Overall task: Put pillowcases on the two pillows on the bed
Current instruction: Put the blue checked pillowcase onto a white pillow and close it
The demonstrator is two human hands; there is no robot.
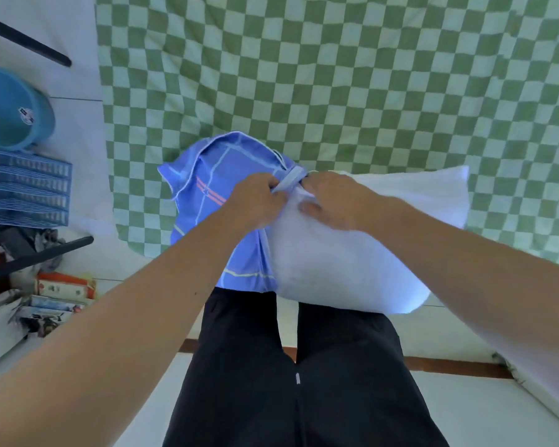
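Note:
A white pillow lies across the near edge of the bed, over my legs. Its left end sits inside a blue pillowcase with white lines and orange stripes. The case is bunched up on that end. My left hand pinches the pillowcase's opening edge at the top of the pillow. My right hand grips the same edge just to the right, its thumb lying on the white pillow. Only one pillow is in view.
The bed carries a green and white checkered sheet. On the floor at the left stand a blue bucket, a stack of blue plastic trays and some books or boxes. A dark rod crosses the top left corner.

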